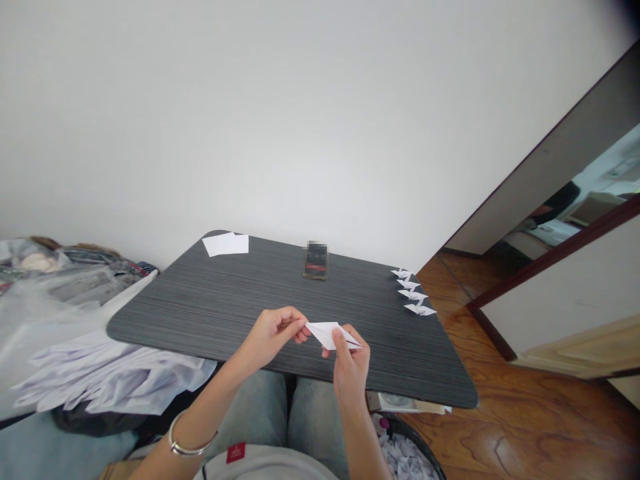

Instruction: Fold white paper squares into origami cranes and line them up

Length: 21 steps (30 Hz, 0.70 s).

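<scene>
Grey top (265,465) w/ a small red tag lies closest to the camera, w/ jeans-clad knees (315,410) just past it. Above the lap, L hand (273,337) and R hand (351,367) hold a folded white paper (333,335), a narrow kite shape, up off the near side of a dark grey woodgrain table (400,350). L hand pinches its left point between thumb and fingers; R hand is closed on the right end, thumb on top, fingers behind. Hands are close together, w/ only the paper's length between them. Silver bangle (193,435) on L wrist.

On the table: far left corner, loose white paper squares (225,245); far middle, a dark rectangular object (316,260), too blurred to be sure, prob. a phone; along the right edge, four small white origami cranes (413,291) in a short row, just beside one another. Left of the table, a big heap of white sheets (100,377) on plastic. Near right, below the table edge, a dark bin (417,433) holds white paper pieces. Wood floor (525,400) spreads right.
</scene>
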Motion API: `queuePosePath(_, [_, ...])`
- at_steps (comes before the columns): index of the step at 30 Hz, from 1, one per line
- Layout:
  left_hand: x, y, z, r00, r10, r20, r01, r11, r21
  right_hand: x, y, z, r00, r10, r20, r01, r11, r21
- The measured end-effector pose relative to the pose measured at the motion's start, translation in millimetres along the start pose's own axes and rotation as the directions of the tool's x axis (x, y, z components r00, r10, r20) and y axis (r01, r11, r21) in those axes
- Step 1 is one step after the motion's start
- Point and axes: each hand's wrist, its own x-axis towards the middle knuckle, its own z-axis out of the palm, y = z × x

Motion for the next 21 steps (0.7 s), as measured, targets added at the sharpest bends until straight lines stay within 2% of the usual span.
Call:
queuePosePath(11, [1.8, -1.8, -0.9, 0.995, -0.065, 0.071, 0.079, 0.976, -0.203, 2.1, 3.4, -1.5, 1.0, -0.015, 0.001, 0.015, 1.0, -0.005])
queuePosePath(21, [-0.4, 3.8, 1.3, 0.997, -0.066, 0.025, 0.069, 0.989, -0.131, 2.2, 3.1, -1.7, 1.0, -0.013, 0.008, 0.013, 1.0, -0.016])
